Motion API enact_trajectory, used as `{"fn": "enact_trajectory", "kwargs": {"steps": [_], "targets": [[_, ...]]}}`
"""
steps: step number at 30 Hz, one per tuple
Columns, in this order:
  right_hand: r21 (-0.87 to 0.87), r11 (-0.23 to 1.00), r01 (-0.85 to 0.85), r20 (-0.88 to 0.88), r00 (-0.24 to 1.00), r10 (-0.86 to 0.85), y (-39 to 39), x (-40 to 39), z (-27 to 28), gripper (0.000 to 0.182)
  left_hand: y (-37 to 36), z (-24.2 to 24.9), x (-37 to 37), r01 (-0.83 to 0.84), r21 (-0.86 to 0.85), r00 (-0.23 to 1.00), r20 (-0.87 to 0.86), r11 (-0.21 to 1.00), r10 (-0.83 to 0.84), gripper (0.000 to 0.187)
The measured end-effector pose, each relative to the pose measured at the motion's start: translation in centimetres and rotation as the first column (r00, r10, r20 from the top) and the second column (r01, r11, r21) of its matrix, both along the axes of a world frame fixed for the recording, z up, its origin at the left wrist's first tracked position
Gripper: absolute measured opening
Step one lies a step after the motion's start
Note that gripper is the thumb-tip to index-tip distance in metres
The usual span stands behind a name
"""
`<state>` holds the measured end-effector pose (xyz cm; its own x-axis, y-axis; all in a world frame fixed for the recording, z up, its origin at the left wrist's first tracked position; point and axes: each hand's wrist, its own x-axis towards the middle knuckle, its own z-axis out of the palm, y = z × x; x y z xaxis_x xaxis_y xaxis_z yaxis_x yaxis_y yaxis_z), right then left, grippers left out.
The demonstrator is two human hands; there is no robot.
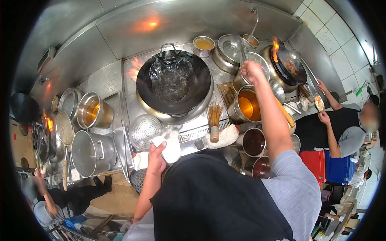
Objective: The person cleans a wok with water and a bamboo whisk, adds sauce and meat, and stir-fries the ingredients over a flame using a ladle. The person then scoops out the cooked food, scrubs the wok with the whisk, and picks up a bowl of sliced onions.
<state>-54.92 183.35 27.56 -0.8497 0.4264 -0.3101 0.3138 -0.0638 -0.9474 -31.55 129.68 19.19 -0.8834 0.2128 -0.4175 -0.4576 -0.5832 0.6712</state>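
Note:
A large black wok (pixel 173 82) sits on the burner in front of me, its inside wet and shiny, with flames at its left rim. My left hand (pixel 157 158) is closed on a white cloth (pixel 171 148) below the wok. Up and to the right, my right hand (pixel 253 72) is closed round a metal handle (pixel 243 50), beside a wire-rimmed strainer (pixel 261 64). Under my right forearm stands a pot of amber liquid (pixel 246 105). A bamboo brush (pixel 215 120) stands between the wok and that pot, near a folded cloth (pixel 225 136).
A perforated ladle (pixel 145 131) lies left of centre, near a large empty pot (pixel 90 152). Pots of dark sauce (pixel 253 142) stand at right. One person (pixel 333 128) holds a dish near a flaming wok (pixel 290 66); another (pixel 52 201) works at far left.

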Motion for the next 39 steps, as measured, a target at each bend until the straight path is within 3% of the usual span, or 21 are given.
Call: {"fn": "enact_trajectory", "kwargs": {"steps": [1, 2, 3, 5, 7, 9, 11, 13, 14, 17, 20, 21, 22, 26, 29, 30, 35, 37, 39], "targets": [[-0.374, 0.924, 0.077, 0.002, 0.997, -0.082, 1.6, 0.0, 0.7, 0.017, 0.0, 0.0, 0.0, -0.007, -0.04, 1.0, -0.007, 0.999, 0.006, 0.045], [-0.691, 0.71, 0.134, 0.032, 0.987, -0.155, 2.6, 0.1, 1.6, 0.014, 0.1, 0.5, -0.2, -0.008, -0.038, 1.0, -0.009, 0.999, 0.007, 0.045], [-0.82, 0.567, 0.073, -0.034, 0.984, -0.176, 2.1, 2.4, 3.7, 0.015, 0.2, 1.4, -0.8, -0.028, -0.088, 0.999, -0.023, 0.996, 0.026, 0.048], [-0.905, 0.42, -0.063, -0.163, 0.965, -0.207, 3.7, 5.0, 3.7, 0.028, 0.2, 1.9, -2.4, -0.058, -0.14, 0.998, -0.037, 0.988, 0.053, 0.05], [-0.954, 0.276, -0.12, -0.167, 0.974, -0.154, 2.4, 9.3, 6.4, 0.05, 0.0, 1.7, -5.1, -0.077, -0.282, 0.987, -0.156, 0.956, 0.033, 0.049], [-0.963, 0.226, -0.149, -0.189, 0.968, -0.167, -0.2, 13.5, 9.2, 0.071, 0.9, 3.9, -8.3, -0.094, -0.417, 0.961, -0.274, 0.904, -0.027, 0.05], [-0.965, 0.106, -0.242, -0.253, 0.962, -0.103, -1.1, 17.0, 10.3, 0.081, 1.9, 3.8, -12.4, -0.14, -0.584, 0.913, -0.389, 0.8, -0.124, 0.047], [-0.96, 0.034, -0.278, -0.279, 0.959, -0.058, -3.4, 20.1, 12.3, 0.075, 3.3, 2.5, -17.2, -0.161, -0.759, 0.886, -0.392, 0.631, -0.246, 0.049], [-0.96, -0.016, -0.279, -0.278, 0.96, -0.044, -4.0, 21.4, 12.6, 0.078, 4.0, -1.4, -20.3, -0.31, -0.781, 0.837, -0.494, 0.542, -0.233, 0.05], [-0.955, -0.049, -0.293, -0.293, 0.956, -0.005, -6.8, 24.5, 13.6, 0.083, 7.5, -0.1, -24.1, -0.179, -0.856, 0.879, -0.361, 0.484, -0.312, 0.048], [-0.96, -0.052, -0.275, -0.276, 0.961, 0.028, -9.3, 26.6, 13.5, 0.083, 9.5, -2.2, -27.6, -0.074, -0.875, 0.908, -0.257, 0.478, -0.33, 0.051], [-0.958, -0.049, -0.283, -0.285, 0.957, 0.051, -9.7, 27.1, 13.3, 0.082, 10.1, -2.7, -28.3, -0.098, -0.912, 0.918, -0.238, 0.399, -0.318, 0.055], [-0.957, -0.012, -0.29, -0.29, 0.954, 0.079, -9.9, 27.5, 12.7, 0.081, 10.6, -3.2, -28.9, -0.121, -0.941, 0.926, -0.222, 0.317, -0.304, 0.059], [-0.913, 0.21, -0.351, -0.31, 0.929, 0.203, -12.1, 28.8, 12.6, 0.071, 11.6, -1.0, -29.1, -0.012, -0.974, 0.944, -0.085, 0.226, -0.318, 0.071], [-0.834, 0.379, -0.402, -0.306, 0.907, 0.289, -12.8, 29.4, 12.8, 0.074, 11.7, -0.1, -29.7, 0.001, -0.988, 0.942, -0.052, 0.157, -0.331, 0.074], [-0.832, 0.379, -0.406, -0.31, 0.906, 0.289, -12.9, 29.6, 12.8, 0.074, 11.7, 0.0, -29.9, -0.003, -0.988, 0.942, -0.056, 0.156, -0.331, 0.074], [-0.575, 0.658, -0.486, -0.246, 0.87, 0.427, -12.8, 31.3, 14.5, 0.085, 12.1, -0.4, -30.3, -0.102, -0.989, 0.957, -0.128, 0.111, -0.26, 0.068], [-0.561, 0.673, -0.482, -0.233, 0.872, 0.43, -12.6, 31.9, 14.8, 0.087, 12.5, -0.9, -30.6, -0.124, -0.988, 0.959, -0.144, 0.097, -0.245, 0.065], [-0.476, 0.745, -0.467, -0.217, 0.883, 0.415, -12.3, 32.3, 14.8, 0.085, 13.0, -2.6, -31.7, -0.235, -0.945, 0.922, -0.291, 0.228, -0.257, 0.06]]}}
